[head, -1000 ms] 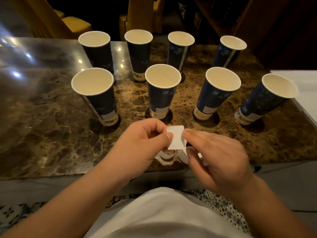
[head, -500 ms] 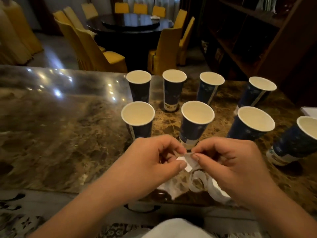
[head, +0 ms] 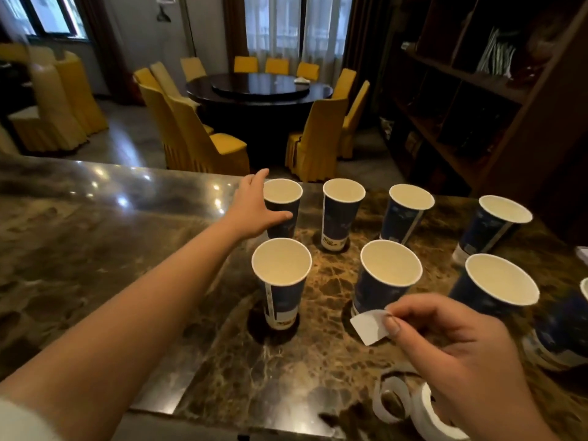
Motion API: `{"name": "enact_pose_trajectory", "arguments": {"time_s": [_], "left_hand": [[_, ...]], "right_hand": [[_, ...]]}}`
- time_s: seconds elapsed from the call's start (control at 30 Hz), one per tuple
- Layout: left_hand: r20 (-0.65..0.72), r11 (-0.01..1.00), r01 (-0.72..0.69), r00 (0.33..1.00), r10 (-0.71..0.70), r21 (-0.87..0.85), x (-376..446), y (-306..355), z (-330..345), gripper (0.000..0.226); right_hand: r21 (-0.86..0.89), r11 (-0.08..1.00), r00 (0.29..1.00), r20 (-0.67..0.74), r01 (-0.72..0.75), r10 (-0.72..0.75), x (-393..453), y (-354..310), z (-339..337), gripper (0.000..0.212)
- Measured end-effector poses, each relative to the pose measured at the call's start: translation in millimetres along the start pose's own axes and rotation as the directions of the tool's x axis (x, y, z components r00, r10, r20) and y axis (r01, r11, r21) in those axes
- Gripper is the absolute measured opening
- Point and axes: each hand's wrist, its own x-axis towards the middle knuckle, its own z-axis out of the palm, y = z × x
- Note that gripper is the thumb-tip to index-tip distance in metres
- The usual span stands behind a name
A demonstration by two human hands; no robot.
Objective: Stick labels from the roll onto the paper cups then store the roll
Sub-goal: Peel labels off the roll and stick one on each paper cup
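left hand [head: 254, 205] spread open, thumb touching far-left cup [head: 282, 206] at 11 o'clock; right hand [head: 451, 348] pinching white label [head: 369, 326] at 5 o'clock, label roll [head: 410, 405] beneath

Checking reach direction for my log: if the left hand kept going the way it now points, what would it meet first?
The left hand would meet the far-left paper cup of the back row first; its open fingers already flank the cup, though actual contact is unclear.

Brown marble table [head: 95, 249], upright blue paper cups [head: 281, 281], label roll [head: 410, 405] near edge
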Motion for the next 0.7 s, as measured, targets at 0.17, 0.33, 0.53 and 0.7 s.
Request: {"name": "enact_pose_trajectory", "arguments": {"time_s": [0.17,0.33,0.53,0.7], "left_hand": [[0.009,0.975,0.091,0.996,-0.091,-0.203,21.3,-18.0,24.7,0.101],[-0.083,0.923,0.056,0.992,-0.095,-0.38,25.0,-2.0,7.5,0.091],[-0.13,0.666,-0.071,0.991,-0.039,-0.743,8.6,86.0,-68.1,0.078],[0.012,0.532,-0.068,0.989,0.145,-0.844,-53.1,153.7,-74.4,0.046]], "right_hand": [[0.009,0.999,0.999,-0.012,-0.047,0.047,2.8,7.3,-1.4,0.019],[0.014,0.998,0.998,0.002,-0.066,0.066,12.3,7.0,-2.6,0.023],[0.079,0.996,0.996,-0.079,-0.033,0.039,46.9,-5.9,-15.3,0.027],[0.269,0.963,0.984,-0.173,0.02,0.028,70.3,-30.6,-14.4,0.01]]}}
